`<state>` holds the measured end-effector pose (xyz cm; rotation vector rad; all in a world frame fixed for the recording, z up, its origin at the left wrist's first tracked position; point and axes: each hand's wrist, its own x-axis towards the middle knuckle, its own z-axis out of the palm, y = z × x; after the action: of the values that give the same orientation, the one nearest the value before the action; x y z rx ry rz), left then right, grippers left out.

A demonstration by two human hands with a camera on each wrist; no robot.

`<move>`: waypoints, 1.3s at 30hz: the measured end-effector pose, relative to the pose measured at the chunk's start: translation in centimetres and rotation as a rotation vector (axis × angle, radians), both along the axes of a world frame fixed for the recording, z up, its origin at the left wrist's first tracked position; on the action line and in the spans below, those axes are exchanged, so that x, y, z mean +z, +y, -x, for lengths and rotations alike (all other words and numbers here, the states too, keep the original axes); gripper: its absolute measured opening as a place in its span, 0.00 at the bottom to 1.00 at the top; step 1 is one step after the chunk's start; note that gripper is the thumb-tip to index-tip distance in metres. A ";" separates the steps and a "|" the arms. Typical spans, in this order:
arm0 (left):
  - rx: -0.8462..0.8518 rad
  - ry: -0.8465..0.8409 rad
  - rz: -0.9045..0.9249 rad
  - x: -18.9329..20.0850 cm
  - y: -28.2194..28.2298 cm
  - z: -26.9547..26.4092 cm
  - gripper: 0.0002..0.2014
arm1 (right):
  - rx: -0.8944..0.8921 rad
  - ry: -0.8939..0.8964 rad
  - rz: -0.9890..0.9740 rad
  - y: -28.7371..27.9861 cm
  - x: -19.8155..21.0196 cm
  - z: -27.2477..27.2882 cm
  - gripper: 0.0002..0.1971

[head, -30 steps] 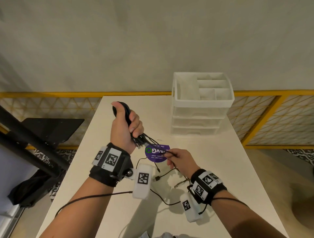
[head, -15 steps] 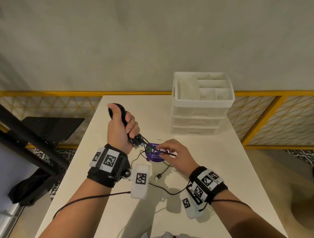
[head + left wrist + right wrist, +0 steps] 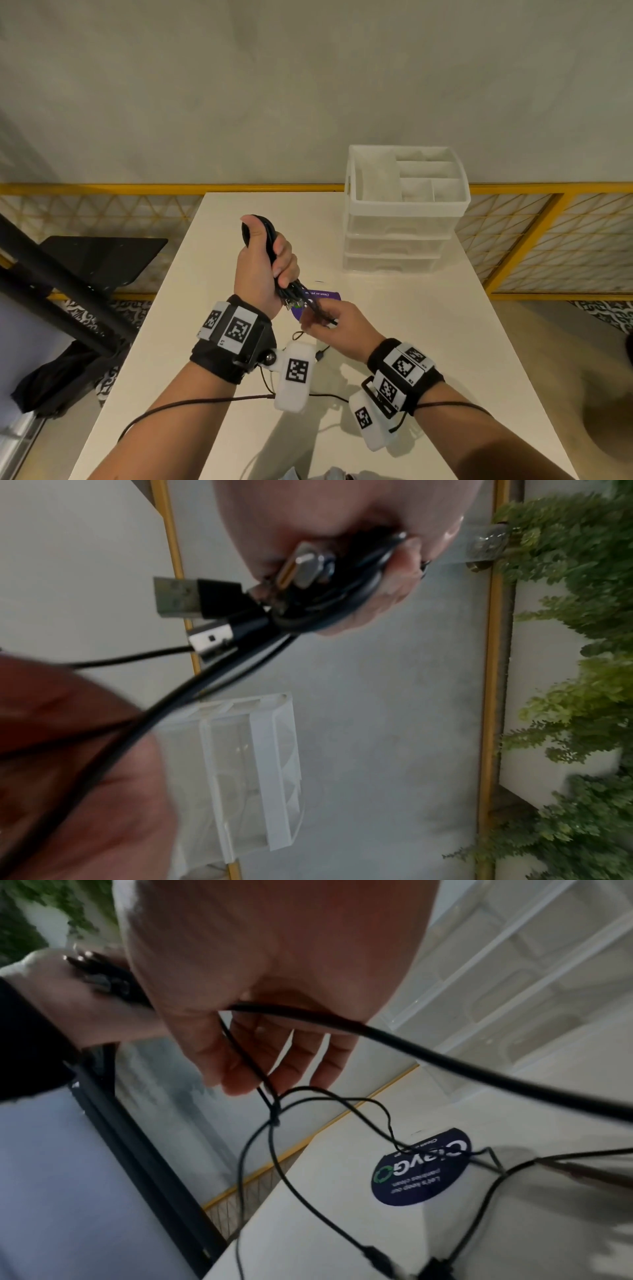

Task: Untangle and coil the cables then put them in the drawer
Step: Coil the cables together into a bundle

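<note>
My left hand (image 3: 265,263) is raised above the white table (image 3: 428,329) and grips a coiled bundle of black cables (image 3: 269,231). Several USB plugs (image 3: 192,599) stick out below its fist. My right hand (image 3: 337,325) sits just below and to the right of it and pinches thin black cable strands (image 3: 246,1056) that run from the bundle. Loose strands (image 3: 291,1183) hang from the fingers down to the table, ending in small connectors (image 3: 375,1259). The white drawer unit (image 3: 404,212) stands at the back right, its drawers closed.
A round purple sticker (image 3: 423,1168) lies on the table under the hands. A yellow mesh railing (image 3: 548,240) borders the table's far side. A black stand (image 3: 68,274) is left of the table. Green plants (image 3: 582,669) show in the left wrist view.
My right hand has moved up and left to the plug end of the bundle and now pinches the strands there. The left hand has stayed raised with the coil.
</note>
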<state>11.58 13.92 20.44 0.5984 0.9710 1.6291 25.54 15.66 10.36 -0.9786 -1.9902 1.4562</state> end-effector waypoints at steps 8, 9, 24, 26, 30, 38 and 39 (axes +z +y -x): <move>0.093 0.100 0.029 -0.1 -0.4 1.2 0.30 | 0.009 -0.395 -0.251 1.1 -0.6 -1.2 0.06; 0.096 0.107 0.032 -0.2 -0.5 1.2 0.30 | 0.016 -0.426 -0.284 1.3 -0.6 -1.3 0.07; 0.281 0.129 -0.017 2.0 -0.7 5.2 0.30 | -0.176 -0.652 -0.056 3.3 -4.1 -6.2 0.14; 0.254 0.119 -0.028 2.0 -0.8 4.9 0.31 | -0.173 -0.670 -0.026 3.2 -4.3 -6.6 0.16; 0.158 0.104 -0.043 1.5 -0.6 3.2 0.31 | -0.070 -0.666 0.018 3.0 -3.5 -6.1 0.11; -0.087 -0.023 -0.040 1.5 0.1 -0.6 0.31 | 0.100 -0.158 -0.047 1.4 3.4 -0.2 0.39; -0.103 -0.031 -0.041 1.6 0.1 -0.7 0.31 | 0.094 -0.132 -0.047 1.1 3.8 0.1 0.31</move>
<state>12.32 14.05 22.01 0.6387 0.8719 1.5658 25.41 16.78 14.15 -0.9965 -2.1814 1.4199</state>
